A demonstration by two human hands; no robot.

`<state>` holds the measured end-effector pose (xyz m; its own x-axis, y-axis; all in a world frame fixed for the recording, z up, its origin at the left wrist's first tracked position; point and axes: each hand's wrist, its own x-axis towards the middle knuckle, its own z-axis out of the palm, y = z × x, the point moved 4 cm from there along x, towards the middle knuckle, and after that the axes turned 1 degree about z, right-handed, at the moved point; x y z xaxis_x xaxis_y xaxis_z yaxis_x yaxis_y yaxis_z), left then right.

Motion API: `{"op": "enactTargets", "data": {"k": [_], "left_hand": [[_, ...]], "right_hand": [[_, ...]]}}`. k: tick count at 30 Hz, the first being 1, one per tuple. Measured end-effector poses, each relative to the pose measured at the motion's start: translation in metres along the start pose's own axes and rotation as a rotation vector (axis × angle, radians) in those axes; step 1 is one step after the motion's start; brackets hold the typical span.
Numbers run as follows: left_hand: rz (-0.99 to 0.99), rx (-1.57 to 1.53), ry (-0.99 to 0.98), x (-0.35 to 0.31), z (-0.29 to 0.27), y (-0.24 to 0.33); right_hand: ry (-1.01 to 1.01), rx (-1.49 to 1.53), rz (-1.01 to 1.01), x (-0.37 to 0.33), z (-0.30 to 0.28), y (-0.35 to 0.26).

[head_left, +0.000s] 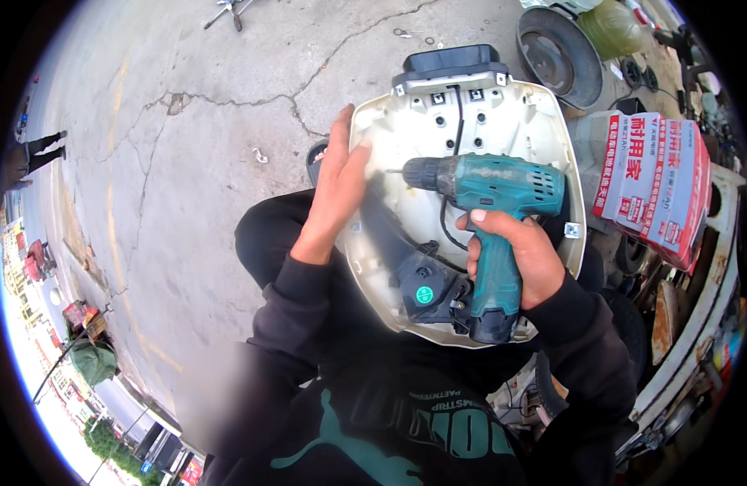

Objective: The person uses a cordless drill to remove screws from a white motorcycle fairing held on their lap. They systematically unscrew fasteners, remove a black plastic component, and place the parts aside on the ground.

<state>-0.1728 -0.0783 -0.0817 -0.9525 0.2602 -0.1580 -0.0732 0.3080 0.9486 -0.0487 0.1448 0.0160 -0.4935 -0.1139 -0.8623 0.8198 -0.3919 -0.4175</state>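
My right hand (529,251) is wrapped round the handle of a teal cordless drill (507,185), whose black chuck and thin bit point left. Beneath the drill, a cream-white plastic shell (381,125), seen from its hollow inner side, rests across my lap. My left hand (334,186) grips the shell's left rim, thumb on the inner side and fingers outside. The bit's tip is near that rim, close to my left hand. At the shell's far end sits a black housing (450,63) with a black cable (458,121). A dark lamp-like unit (426,279) with a green round sticker lies in its near part.
A round metal basin (555,61) and a jug of yellowish liquid (612,28) stand at the far right. Nearer, a red and white cardboard box (653,186) sits beside a rusty white frame (705,283). Cracked concrete (203,162) extends leftward; a metal tool (229,12) lies far off.
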Motion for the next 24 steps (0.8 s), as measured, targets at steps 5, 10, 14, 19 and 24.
{"op": "enactTargets", "data": {"k": [5, 10, 14, 19, 24], "left_hand": [[-0.028, 0.160, 0.095, 0.035, 0.004, 0.011], [0.015, 0.264, 0.074, 0.047, 0.004, 0.016], [0.065, 0.284, 0.071, 0.048, 0.005, 0.013], [-0.041, 0.145, 0.056, 0.043, 0.005, 0.006], [-0.354, -0.407, -0.119, 0.022, 0.010, -0.010]], "right_hand": [[-0.020, 0.059, -0.016, 0.002, -0.004, 0.010], [-0.062, 0.049, 0.021, 0.003, -0.002, 0.012], [-0.052, 0.049, 0.007, 0.004, -0.002, 0.011], [-0.014, 0.069, 0.026, 0.006, -0.001, 0.011], [0.006, 0.109, 0.037, 0.007, -0.001, 0.008]]}}
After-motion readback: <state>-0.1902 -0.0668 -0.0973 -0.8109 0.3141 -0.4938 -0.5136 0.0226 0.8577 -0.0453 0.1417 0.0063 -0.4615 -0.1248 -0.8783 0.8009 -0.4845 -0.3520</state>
